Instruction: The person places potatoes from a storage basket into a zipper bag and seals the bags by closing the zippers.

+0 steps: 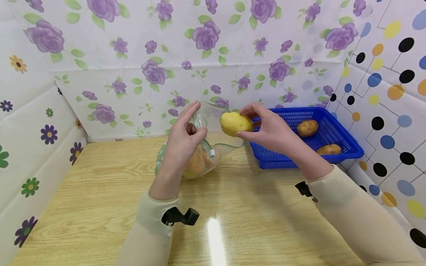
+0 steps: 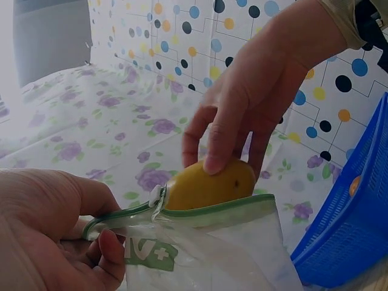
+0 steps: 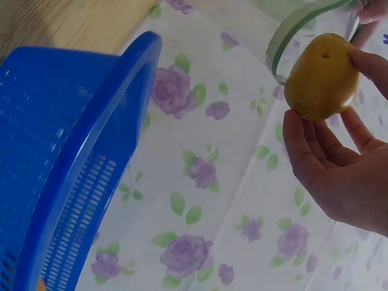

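Note:
My right hand (image 1: 271, 127) holds a yellow potato (image 1: 235, 124) between thumb and fingers, right at the mouth of a clear zip bag (image 1: 216, 162). In the left wrist view the potato (image 2: 209, 185) overlaps the bag's green-edged opening (image 2: 224, 208). My left hand (image 1: 184, 138) pinches the bag's rim near its white slider (image 1: 212, 152), and the mouth gapes toward the right. Potatoes (image 1: 195, 162) show through the bag's lower part, which sits on the table. From the right wrist view, the right hand's fingers (image 3: 321, 151) support the potato from one side, with the thumb opposite.
To the right stands a blue plastic basket (image 1: 266, 162) with two potatoes (image 1: 307, 128) in it. The wood-grain table (image 1: 100, 207) runs up to a flowered backdrop (image 1: 153, 74). A dotted sheet (image 1: 382, 122) closes off the right side.

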Available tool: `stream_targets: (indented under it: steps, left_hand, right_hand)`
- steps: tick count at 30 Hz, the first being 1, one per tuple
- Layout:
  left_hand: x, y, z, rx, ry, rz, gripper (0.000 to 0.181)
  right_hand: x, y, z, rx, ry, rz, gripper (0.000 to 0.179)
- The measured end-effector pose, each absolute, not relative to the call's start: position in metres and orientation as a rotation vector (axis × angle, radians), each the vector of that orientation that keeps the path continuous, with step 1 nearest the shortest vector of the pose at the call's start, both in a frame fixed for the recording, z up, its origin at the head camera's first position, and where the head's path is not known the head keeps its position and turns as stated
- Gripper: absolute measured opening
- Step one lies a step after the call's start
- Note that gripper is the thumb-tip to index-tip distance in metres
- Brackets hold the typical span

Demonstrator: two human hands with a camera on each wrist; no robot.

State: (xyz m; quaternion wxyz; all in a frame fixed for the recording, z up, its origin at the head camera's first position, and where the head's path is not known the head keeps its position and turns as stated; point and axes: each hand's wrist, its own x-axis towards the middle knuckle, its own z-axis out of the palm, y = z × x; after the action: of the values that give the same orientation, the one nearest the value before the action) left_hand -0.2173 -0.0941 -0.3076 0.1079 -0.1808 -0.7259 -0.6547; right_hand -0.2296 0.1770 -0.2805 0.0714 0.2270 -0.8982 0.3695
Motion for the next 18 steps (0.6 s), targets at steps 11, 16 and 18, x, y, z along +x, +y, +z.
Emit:
stream_targets:
  steps: [11, 16, 18]
  left_hand:
    - [-0.215, -0.095, -0.306, -0.518, -2.160, -1.920, 0.072]
    - [-0.215, -0.094, -0.305, -0.514, -2.154, -1.925, 0.071]
    - [-0.215, -0.095, -0.304, -0.516, -2.151, -1.926, 0.071]
  right_hand:
    - [-0.234, 0.141, -0.279, 0.744, -2.768, 0.901, 0.053]
    - [-0.238, 0.126, -0.280, 0.733, -2.827, 0.862, 0.051]
    - [-0.240, 0.121, -0.281, 0.736, -2.836, 0.854, 0.049]
